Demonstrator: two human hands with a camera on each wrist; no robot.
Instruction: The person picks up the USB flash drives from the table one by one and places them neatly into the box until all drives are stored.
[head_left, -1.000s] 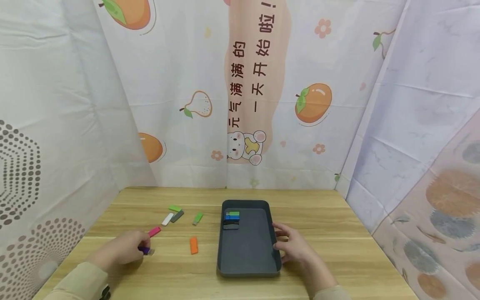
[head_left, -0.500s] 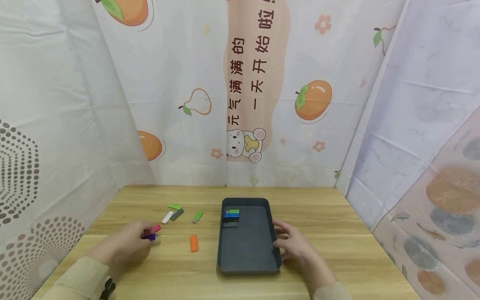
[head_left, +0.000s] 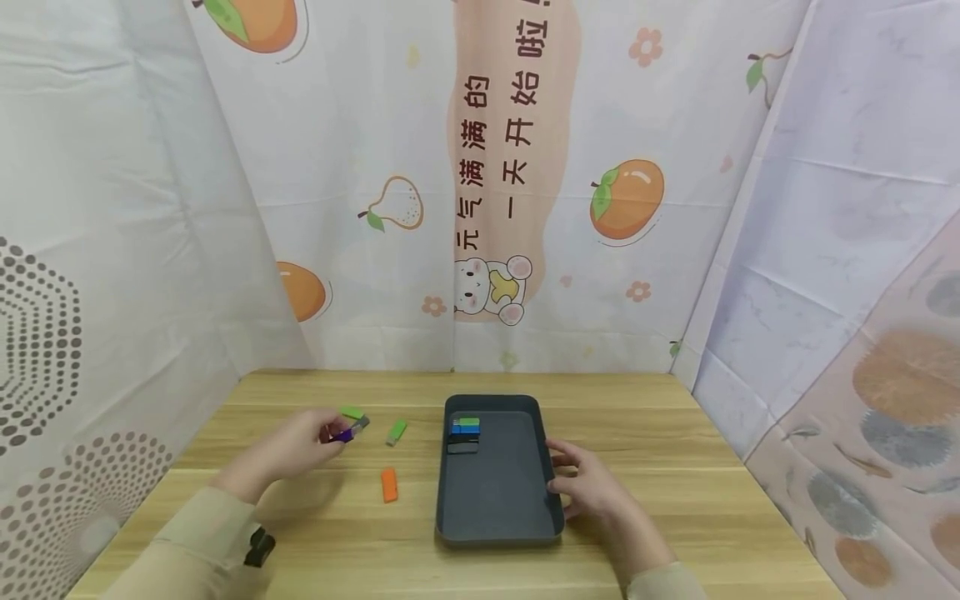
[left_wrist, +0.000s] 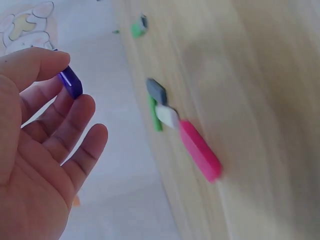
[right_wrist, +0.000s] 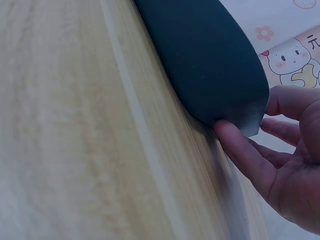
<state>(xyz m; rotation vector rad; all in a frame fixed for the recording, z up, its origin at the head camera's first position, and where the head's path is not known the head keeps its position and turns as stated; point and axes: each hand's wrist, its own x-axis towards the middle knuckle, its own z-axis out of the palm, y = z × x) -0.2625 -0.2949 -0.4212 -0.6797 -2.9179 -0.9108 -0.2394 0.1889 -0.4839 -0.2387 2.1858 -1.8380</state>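
Observation:
My left hand (head_left: 303, 442) pinches a purple USB flash drive (left_wrist: 71, 84) between thumb and fingertips, raised over the left of the table. Below it in the left wrist view lie a pink flash drive (left_wrist: 200, 151), a white one (left_wrist: 167, 116), a dark grey one (left_wrist: 157, 91) and a green one (left_wrist: 155, 114). The hand hides the pink and white ones from the head view. My right hand (head_left: 588, 481) touches the right wall of a dark grey tray (head_left: 501, 508) with relaxed fingers; its thumb (right_wrist: 245, 155) rests against the outside.
Several flash drives (head_left: 465, 431), green, blue, black and grey, form a column by the tray's left wall. Between the left hand and the tray lie another green flash drive (head_left: 396, 432) and an orange one (head_left: 388, 485). A printed curtain (head_left: 375, 333) stands behind the table.
My left hand has lifted the purple flash drive and carried it away from me and rightward, over the loose drives. My right hand has stayed at the tray's right wall.

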